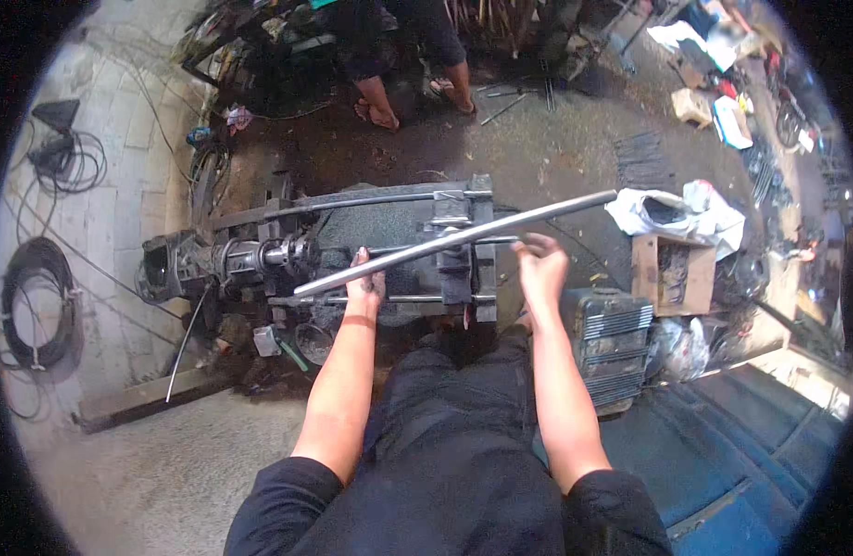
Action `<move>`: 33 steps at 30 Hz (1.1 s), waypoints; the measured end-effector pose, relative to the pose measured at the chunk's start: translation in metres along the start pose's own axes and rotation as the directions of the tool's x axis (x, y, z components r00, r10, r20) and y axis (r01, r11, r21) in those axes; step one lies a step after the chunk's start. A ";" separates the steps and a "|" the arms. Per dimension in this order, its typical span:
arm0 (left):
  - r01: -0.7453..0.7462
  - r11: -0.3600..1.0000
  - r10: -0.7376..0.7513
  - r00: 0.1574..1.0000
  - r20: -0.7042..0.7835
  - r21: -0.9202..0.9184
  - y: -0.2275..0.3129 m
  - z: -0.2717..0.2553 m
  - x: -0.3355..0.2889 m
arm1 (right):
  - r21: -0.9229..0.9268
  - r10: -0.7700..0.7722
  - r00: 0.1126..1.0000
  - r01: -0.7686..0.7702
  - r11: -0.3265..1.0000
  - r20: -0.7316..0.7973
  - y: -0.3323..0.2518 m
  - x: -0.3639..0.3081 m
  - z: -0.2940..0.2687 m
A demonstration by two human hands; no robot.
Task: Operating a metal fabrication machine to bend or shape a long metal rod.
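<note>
At the centre of the frame, both hands hold a long shiny metal rod [454, 239] slanting from lower left to upper right over a dark, greasy machine [352, 250] on the workshop floor. Left hand [364, 283]: fingers wrapped shut around the rod near its lower end, close to the machine's chuck-like head [288, 255]. Right hand [540, 269]: fingers curled loosely about the rod further up, thumb beneath; how firm the grip is cannot be told. The rod crosses above two thinner guide bars [389, 197] and a sliding block [464, 246] without clearly touching them. Right of centre: an open cardboard box [672, 271] and white crumpled bags [686, 211]. Upper centre: another person's bare feet in sandals [413, 100]. Left edge: coiled cables [37, 306]. Judged step: lining up the rod with the machine's head; the next move would call for lowering its left end level and steady.
</note>
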State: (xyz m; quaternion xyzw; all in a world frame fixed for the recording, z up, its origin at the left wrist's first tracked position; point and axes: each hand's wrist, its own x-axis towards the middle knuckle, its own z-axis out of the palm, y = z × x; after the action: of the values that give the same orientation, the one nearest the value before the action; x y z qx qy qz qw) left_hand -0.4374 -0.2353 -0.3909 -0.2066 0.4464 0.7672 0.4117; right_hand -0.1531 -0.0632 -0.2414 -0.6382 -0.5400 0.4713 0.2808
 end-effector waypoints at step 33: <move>0.138 0.988 -0.104 0.928 0.358 -0.072 0.028 0.036 -0.003 | -0.292 0.043 0.837 0.142 0.946 0.546 -0.116 -0.207 -0.097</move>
State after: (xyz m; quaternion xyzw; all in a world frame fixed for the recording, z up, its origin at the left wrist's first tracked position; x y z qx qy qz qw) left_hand -0.4563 -0.2130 -0.3554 -0.1120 0.3144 0.7854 0.5213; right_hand -0.1093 -0.2162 -0.0404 -0.5000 -0.6832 0.5318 0.0203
